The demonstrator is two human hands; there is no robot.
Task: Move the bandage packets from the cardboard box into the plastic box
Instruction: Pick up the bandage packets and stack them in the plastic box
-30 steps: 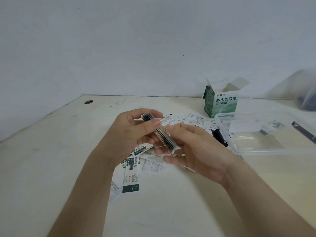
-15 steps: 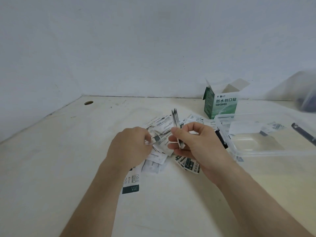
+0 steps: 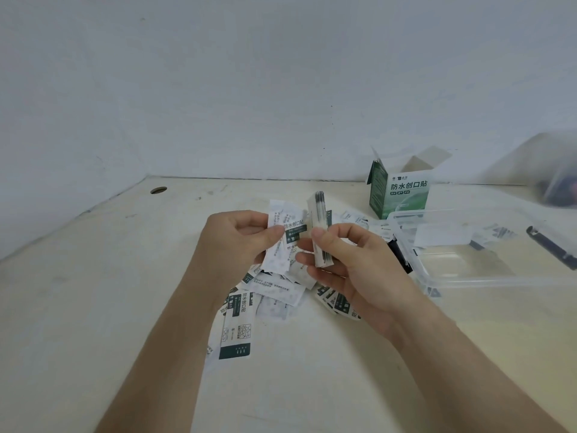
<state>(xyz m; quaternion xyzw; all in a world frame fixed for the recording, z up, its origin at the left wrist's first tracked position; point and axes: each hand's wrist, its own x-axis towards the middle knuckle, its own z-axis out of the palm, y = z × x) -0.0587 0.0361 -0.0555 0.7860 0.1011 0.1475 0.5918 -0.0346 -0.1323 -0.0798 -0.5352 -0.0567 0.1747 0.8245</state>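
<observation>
Bandage packets [image 3: 274, 295] lie scattered at centre; right hand [image 3: 352, 270] pinches a stack [image 3: 319, 232], left hand [image 3: 237, 242] pinches spare packets [image 3: 287, 232]; gathering step, I reckon; next, merge them and drop into plastic box [image 3: 499, 279] at 3 o'clock.

Left hand [image 3: 237, 242], right hand [image 3: 352, 270]: both were bare. Left forearm [image 3: 175, 339], right forearm [image 3: 468, 354], behind grips, were uncovered down to frame bottom. Right thumbnail [image 3: 318, 234], right at grip, was short, plain. Fingers looked slim, wrists narrow.
</observation>
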